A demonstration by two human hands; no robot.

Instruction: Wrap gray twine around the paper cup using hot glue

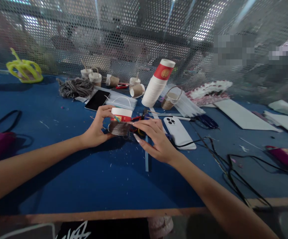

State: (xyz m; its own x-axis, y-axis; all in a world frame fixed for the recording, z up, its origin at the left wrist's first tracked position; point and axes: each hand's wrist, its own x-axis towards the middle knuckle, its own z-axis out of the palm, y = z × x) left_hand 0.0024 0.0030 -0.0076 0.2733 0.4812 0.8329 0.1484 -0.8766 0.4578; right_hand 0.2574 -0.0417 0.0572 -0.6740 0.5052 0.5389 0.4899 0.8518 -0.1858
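A red and white paper cup (123, 112) lies tilted in my left hand (97, 129), whose fingers and thumb close around its left side. Dark brown cord (119, 128) is wound in rows about part of the cup. My right hand (156, 137) reaches its fingertips to the cup's right side, touching the wound cord there. Its thumb stays apart from the fingers, pointing at the cup. Whether a loose end of cord runs under those fingertips is too small to tell. Scissors and other tools (141, 127) lie just behind, partly hidden by the right hand.
A leaning stack of paper cups (156, 86) stands behind the hands. Grey yarn (74, 87), a black phone (97, 100) and small brown-wrapped cups (95, 79) are back left. A white phone (180, 132) and black cables (215, 152) lie right, before a perforated metal screen (124, 36).
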